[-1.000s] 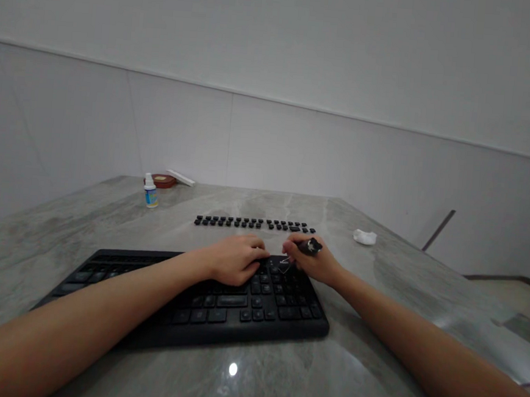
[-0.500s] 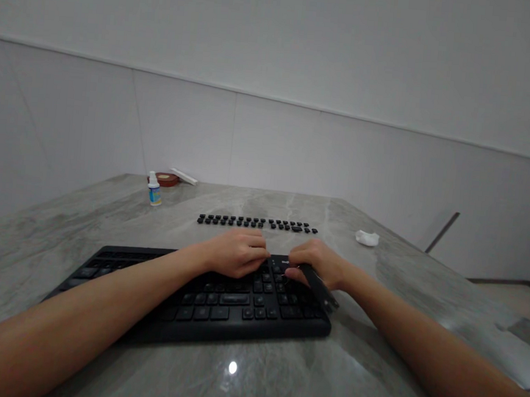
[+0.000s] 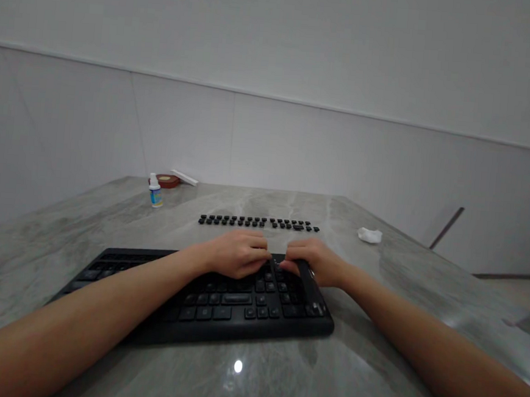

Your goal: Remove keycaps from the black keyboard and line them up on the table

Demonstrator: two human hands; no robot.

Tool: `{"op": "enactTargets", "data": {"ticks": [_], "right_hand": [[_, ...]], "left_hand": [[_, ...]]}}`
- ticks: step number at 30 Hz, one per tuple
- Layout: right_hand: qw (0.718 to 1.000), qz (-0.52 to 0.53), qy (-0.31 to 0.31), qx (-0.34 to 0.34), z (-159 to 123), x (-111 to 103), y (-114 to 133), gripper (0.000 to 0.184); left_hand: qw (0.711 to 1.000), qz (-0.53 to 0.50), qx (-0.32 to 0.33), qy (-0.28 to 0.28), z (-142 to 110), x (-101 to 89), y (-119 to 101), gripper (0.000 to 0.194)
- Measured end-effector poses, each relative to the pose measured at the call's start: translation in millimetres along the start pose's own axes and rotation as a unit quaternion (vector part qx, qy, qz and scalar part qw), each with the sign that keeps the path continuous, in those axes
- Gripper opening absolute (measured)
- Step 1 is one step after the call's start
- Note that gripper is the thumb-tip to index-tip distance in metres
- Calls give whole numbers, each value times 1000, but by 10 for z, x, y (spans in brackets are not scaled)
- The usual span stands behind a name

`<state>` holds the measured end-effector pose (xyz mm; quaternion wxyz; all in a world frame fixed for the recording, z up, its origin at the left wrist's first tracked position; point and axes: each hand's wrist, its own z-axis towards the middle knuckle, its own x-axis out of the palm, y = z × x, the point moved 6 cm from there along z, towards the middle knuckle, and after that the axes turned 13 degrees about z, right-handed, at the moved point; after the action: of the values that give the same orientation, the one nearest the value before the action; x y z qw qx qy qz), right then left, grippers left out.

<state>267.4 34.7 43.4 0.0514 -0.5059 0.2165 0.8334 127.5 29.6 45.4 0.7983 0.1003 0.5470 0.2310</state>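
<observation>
A black keyboard (image 3: 202, 297) lies on the grey marble table (image 3: 376, 305) in front of me. My left hand (image 3: 235, 254) rests curled on the keyboard's upper right part, fingers pressed down on the keys. My right hand (image 3: 317, 262) sits beside it, closed around a black key-puller tool (image 3: 308, 279) whose handle slants down toward me over the keys. The tool's tip is hidden between my two hands. A row of loose black keycaps (image 3: 258, 223) lies on the table beyond the keyboard.
A small white bottle with a blue label (image 3: 156, 192) stands at the far left, beside a brown tape roll (image 3: 168, 180) and a white strip. A crumpled white tissue (image 3: 369, 235) lies at the far right. White wall panels rise behind the table.
My right hand turned the tool from pointing up and away to slanting down over the keys, then drew closer to my left hand. The left hand stayed on the keyboard.
</observation>
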Motion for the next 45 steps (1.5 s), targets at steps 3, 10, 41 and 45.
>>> {"op": "enactTargets", "data": {"ticks": [3,10,41,45], "right_hand": [[999,-30,10,-11,-5,4,23,31],[995,29,-12,90,20,12,-27,15],[969,49,17,242,61,63,-138,15],[961,36,13,274,70,59,-145,13]], "left_hand": [[998,-61,-10,22,-10,23,0,21],[993,-107,-19,33,-25,45,-5,25],[992,-112,-48,43,-48,85,40,25],[990,-130,-41,24,-52,83,39,29]]}}
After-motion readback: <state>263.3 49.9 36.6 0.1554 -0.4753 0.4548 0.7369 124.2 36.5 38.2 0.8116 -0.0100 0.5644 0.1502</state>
